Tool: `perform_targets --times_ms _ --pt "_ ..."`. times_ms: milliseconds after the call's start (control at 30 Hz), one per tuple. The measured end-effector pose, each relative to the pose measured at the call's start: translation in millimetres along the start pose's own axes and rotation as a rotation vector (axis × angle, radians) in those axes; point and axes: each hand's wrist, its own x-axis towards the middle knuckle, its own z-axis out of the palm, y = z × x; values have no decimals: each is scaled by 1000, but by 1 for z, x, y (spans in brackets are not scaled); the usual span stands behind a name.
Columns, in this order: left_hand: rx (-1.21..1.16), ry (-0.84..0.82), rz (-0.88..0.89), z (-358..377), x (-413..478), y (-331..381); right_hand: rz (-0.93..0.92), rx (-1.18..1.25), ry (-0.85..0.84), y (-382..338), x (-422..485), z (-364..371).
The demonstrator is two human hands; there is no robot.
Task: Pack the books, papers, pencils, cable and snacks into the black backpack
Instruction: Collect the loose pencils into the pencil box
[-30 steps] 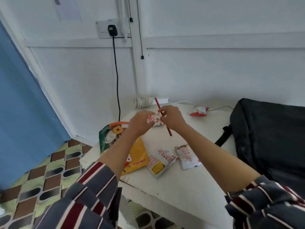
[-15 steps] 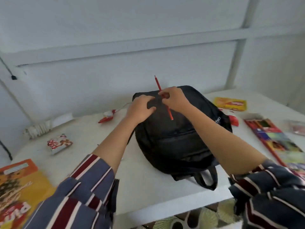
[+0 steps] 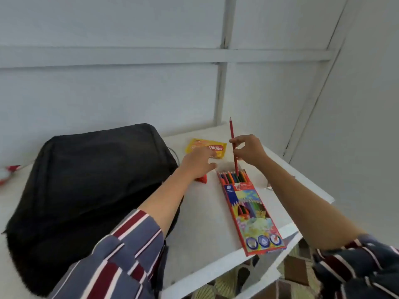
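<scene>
The black backpack (image 3: 92, 180) lies flat on the left of the white table (image 3: 205, 223). To its right sits an open box of coloured pencils (image 3: 250, 214), its mouth facing away from me. My right hand (image 3: 250, 151) pinches a red pencil (image 3: 232, 139) held nearly upright, its lower end at the box mouth among the other pencils. My left hand (image 3: 198, 162) hovers just left of the box mouth, fingers loosely extended and holding nothing. A yellow snack packet (image 3: 207, 147) lies behind the hands.
A small red packet (image 3: 51, 179) peeks out under my left hand beside the backpack. Something red and white (image 3: 8, 172) lies at the far left edge. The table's front edge and right corner are close to the pencil box. White walls stand behind.
My view swung right from the backpack to the pencil box. Both hands moved right off the backpack, and the red pencil's lower end now meets the box mouth. My left hand has opened.
</scene>
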Motion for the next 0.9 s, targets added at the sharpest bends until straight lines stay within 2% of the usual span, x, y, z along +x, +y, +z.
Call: perform_targets --times_ms 167,300,433,667,767,900 --pt "15 -139 -11 32 31 14 21 10 -26 46 18 9" --pt "-87 -306 -37 39 40 16 14 69 -52 61 30 20" --pt "3 -414 -42 45 45 14 -6 102 -101 67 36 24" --pt "-19 -384 -84 42 42 20 -136 -80 -347 74 24 29" --pt "-77 -330 -95 43 35 23 -249 -198 -413 83 16 31" --pt "-117 -305 -92 44 26 30 -264 -256 -628 92 3 25"
